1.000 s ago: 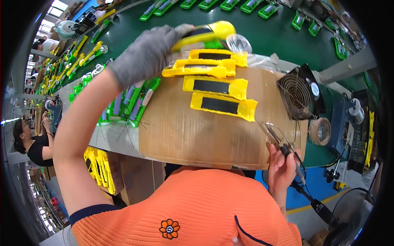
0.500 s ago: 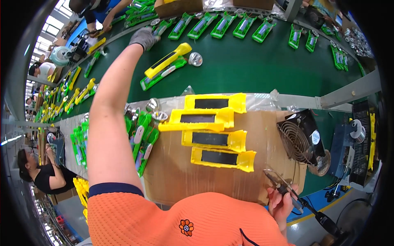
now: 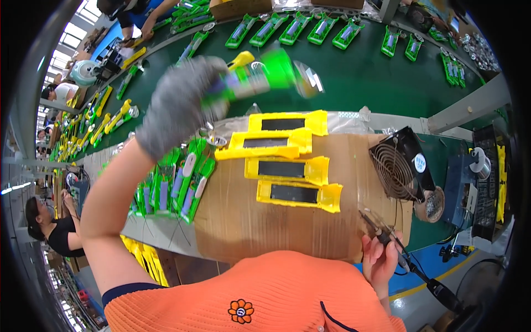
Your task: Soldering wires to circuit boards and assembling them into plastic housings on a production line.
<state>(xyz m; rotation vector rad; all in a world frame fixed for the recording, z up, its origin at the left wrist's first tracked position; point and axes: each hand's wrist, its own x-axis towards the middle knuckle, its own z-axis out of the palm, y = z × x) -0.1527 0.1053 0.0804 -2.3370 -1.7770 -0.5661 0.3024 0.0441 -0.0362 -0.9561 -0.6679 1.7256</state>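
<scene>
My left hand (image 3: 182,102), in a grey glove, is closed around a green flashlight housing (image 3: 278,68) that is smeared by motion. A shiny round reflector (image 3: 308,80) is at the housing's right end. This housing is in the air over the near side of the green belt. My right hand (image 3: 380,259), bare, grips a soldering iron (image 3: 384,237) at the lower right, its tip pointing up and left. Between my hands, several yellow housing shells (image 3: 298,195) with black inner panels lie on a cardboard sheet (image 3: 238,232).
Green housings with wires (image 3: 191,180) are heaped left of the cardboard. A black fan (image 3: 401,166) and a solder spool (image 3: 480,164) stand at right. More green housings (image 3: 296,29) line the belt's far side (image 3: 359,77). Co-workers (image 3: 61,227) are at the left and far left.
My left hand has come back from the belt's far side, nearer to me, now carrying a green housing with a reflector. My right hand keeps the soldering iron in nearly the same place.
</scene>
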